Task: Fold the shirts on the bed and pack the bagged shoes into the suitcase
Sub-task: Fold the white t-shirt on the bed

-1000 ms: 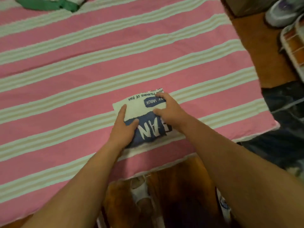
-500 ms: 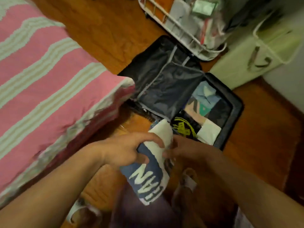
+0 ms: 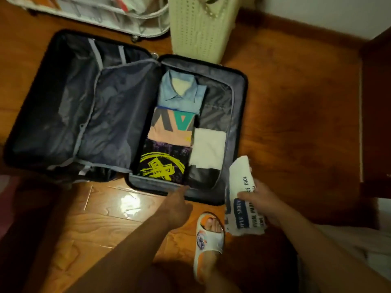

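Head view: folded shirt (image 3: 243, 193) in right hand (image 3: 259, 203) beside open suitcase (image 3: 240, 127).

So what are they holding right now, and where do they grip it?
The right hand holds a folded white shirt around its middle; the left hand holds nothing.

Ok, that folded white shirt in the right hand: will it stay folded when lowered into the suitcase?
Probably floppy: the folded white shirt bends where it sticks out beyond the right hand, held at one side only. Likely light, since one hand carries it. It may unfold on the way to the suitcase, so supporting it underneath seems wise.
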### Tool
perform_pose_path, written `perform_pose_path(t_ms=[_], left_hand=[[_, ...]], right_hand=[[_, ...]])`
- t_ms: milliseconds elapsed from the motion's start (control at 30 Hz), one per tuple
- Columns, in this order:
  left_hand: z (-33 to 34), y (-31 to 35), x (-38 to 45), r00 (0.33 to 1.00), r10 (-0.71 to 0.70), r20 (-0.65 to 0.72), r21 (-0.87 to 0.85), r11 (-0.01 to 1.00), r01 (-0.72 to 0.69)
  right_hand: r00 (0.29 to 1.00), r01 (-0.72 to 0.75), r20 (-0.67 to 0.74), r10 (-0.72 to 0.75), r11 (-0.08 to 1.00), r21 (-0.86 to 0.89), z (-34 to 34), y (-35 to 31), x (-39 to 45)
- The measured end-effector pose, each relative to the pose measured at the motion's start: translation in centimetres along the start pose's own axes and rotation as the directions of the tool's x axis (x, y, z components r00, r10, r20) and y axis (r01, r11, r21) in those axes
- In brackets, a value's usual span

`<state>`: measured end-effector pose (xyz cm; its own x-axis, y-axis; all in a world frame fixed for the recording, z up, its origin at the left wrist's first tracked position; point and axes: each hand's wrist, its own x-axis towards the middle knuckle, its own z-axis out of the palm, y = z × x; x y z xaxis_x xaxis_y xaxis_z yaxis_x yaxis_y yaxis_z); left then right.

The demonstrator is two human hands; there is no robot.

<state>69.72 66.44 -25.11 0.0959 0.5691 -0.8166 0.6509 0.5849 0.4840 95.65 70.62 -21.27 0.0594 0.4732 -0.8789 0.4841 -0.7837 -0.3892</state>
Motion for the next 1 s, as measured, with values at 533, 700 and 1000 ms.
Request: perform_pose_path(t_ms=[533,700,1000], left_hand=[[-10.4,-8.1,19.8,0.932,0.163,-0.324,0.348,0.937,-0.043],[-11.8,-12.5,24.0,0.895,0.304,-0.326,0.579,0.813,-0.065],[-10.6,-15.8,18.5,0.883,0.327,-0.338,0.517,0.848,-0.116]], right_hand=[[0.826,0.144,-0.417,-0.379,0.857,-0.494,7.7,-2.2,28.1],[0.837,-0.029,-0.442,-0.324,0.779,-0.627,12.6,-1.3,32.4],[0.884,0.041,-0.301,-0.358,0.701,-0.712,12.4,-0.8,28.2]])
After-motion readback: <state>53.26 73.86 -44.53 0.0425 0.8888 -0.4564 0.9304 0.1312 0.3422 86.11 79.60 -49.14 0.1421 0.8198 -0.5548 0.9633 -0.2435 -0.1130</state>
